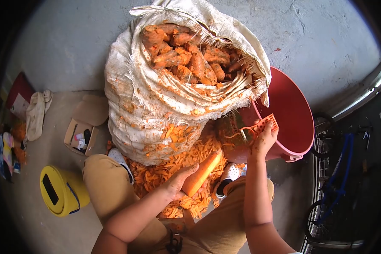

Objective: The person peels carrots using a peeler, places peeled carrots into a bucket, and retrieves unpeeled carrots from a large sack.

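Note:
Between the knees, my left hand [181, 181] is closed round the lower end of a peeled orange carrot [203, 172], which tilts up to the right. My right hand [264, 137] grips an orange peeler [265, 124] beside the red bucket, apart from the carrot. A thin strip of peel hangs at the peeler's left end. Orange peelings [156, 174] lie heaped on the floor below. Ahead stands a large white woven sack [133, 110], its open top showing many unpeeled carrots [194, 59].
A large red bucket [290, 106] stands right of the sack. On the left are a yellow bucket [78, 190] and an open cardboard box [91, 111] with small items. A blue-framed bicycle [345, 165] is at the far right. A grey wall rises behind the sack.

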`<state>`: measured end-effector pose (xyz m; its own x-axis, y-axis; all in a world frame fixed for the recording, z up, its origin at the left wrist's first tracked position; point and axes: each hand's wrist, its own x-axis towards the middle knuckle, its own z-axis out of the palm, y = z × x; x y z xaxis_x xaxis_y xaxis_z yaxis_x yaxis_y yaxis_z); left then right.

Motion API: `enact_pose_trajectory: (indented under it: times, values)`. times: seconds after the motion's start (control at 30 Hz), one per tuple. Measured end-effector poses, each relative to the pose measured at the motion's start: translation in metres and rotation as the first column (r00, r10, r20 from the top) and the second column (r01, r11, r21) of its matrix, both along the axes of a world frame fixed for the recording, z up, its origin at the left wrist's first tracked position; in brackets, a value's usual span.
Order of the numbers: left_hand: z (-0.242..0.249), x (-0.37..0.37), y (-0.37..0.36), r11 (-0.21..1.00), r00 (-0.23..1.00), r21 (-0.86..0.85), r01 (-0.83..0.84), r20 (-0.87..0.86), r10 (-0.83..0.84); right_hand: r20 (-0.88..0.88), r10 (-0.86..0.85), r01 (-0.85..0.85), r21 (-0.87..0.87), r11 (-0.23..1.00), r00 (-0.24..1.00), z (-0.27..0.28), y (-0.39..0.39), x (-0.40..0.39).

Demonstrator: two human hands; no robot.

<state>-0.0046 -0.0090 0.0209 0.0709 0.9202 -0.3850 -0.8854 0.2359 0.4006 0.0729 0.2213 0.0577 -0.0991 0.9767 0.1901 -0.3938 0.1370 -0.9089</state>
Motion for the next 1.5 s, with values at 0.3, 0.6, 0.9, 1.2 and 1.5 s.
enact_pose_trajectory:
  times: [0.3,0.6,0.9,1.2,1.5]
  values:
    - [-0.009,-0.003,0.008,0.993,0.965,-0.081,-0.086,0.241,0.103,0.028,0.291,-0.291,0.008,0.957,0.956,0.020,-0.094,-0.020]
    - [-0.015,-0.001,0.006,0.959,0.839,0.256,0.119,0.490,-0.235,-0.003,0.437,-0.434,-0.113,0.894,0.900,0.027,-0.086,-0.014]
    - [-0.008,-0.002,-0.002,0.926,0.937,0.268,0.265,0.153,-0.313,-0.096,0.414,-0.423,-0.280,0.861,0.905,0.018,-0.016,-0.002]
    - [-0.017,-0.007,-0.001,0.938,0.948,0.267,0.220,0.167,-0.270,0.002,0.557,-0.524,-0.334,0.783,0.831,0.012,-0.041,-0.016]
    - [-0.023,-0.005,0.010,0.993,0.994,-0.070,-0.099,0.035,0.102,0.080,0.299,-0.283,-0.167,0.944,0.951,0.006,-0.041,-0.010]
